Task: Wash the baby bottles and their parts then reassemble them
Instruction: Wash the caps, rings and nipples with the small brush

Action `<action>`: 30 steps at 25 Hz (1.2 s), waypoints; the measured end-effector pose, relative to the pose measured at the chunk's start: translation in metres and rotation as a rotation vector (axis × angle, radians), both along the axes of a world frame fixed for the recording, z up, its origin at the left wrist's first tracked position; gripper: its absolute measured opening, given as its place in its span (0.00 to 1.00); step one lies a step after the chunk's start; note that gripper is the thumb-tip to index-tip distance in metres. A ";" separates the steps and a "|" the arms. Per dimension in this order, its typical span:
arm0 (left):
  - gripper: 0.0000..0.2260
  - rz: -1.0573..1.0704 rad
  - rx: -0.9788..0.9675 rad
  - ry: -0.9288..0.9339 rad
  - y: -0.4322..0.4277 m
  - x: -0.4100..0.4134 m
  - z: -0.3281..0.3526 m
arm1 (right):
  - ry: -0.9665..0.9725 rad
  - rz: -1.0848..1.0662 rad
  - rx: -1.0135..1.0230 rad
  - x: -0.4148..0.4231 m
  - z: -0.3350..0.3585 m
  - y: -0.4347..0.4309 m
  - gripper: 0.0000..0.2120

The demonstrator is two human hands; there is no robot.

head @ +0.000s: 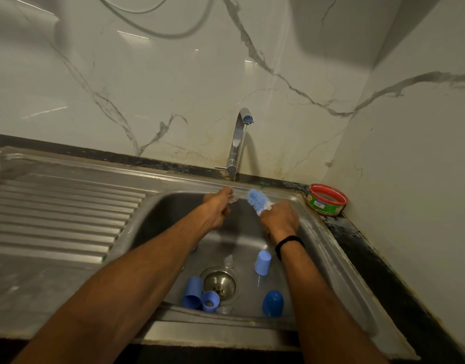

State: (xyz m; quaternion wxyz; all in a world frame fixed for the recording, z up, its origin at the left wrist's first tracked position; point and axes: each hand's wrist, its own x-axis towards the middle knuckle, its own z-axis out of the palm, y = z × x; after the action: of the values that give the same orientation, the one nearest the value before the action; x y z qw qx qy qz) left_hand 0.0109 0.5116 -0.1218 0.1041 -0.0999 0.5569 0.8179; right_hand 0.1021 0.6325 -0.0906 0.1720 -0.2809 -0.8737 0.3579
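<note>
My left hand (217, 208) pinches a small clear teat (233, 198) under the thin stream of water from the tap (238, 143). Just to its right, my right hand (280, 219) grips the handle of a blue bottle brush (257, 200), bristles pointing towards the teat. On the floor of the steel sink (312, 232) lie blue bottle parts: a light blue cap (262, 262), a dark blue dome cap (272, 303), a blue cylinder (192, 292) and a blue screw ring (210, 301). Another clear teat (229, 261) sits just behind the drain (219, 283).
A ribbed steel draining board (58, 214) stretches to the left of the basin. A red and green round tub (326, 199) stands on the dark counter in the right corner. Marble wall panels close in behind and on the right.
</note>
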 end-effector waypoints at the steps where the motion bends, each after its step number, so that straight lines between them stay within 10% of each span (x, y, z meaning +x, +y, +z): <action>1: 0.09 0.022 0.000 0.003 -0.001 -0.001 -0.001 | -0.001 0.002 0.005 -0.001 0.000 0.000 0.15; 21: 0.12 -0.003 0.234 -0.094 -0.004 -0.003 0.006 | -0.045 0.010 0.027 -0.003 0.000 -0.003 0.18; 30: 0.09 0.036 -0.031 0.116 -0.007 -0.006 -0.004 | -0.047 0.012 0.034 -0.001 0.000 -0.004 0.17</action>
State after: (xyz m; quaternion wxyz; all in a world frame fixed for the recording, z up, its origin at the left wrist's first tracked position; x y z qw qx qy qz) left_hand 0.0045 0.5041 -0.1256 0.0553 -0.0639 0.5728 0.8153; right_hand 0.1007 0.6281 -0.0905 0.1540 -0.2811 -0.8851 0.3374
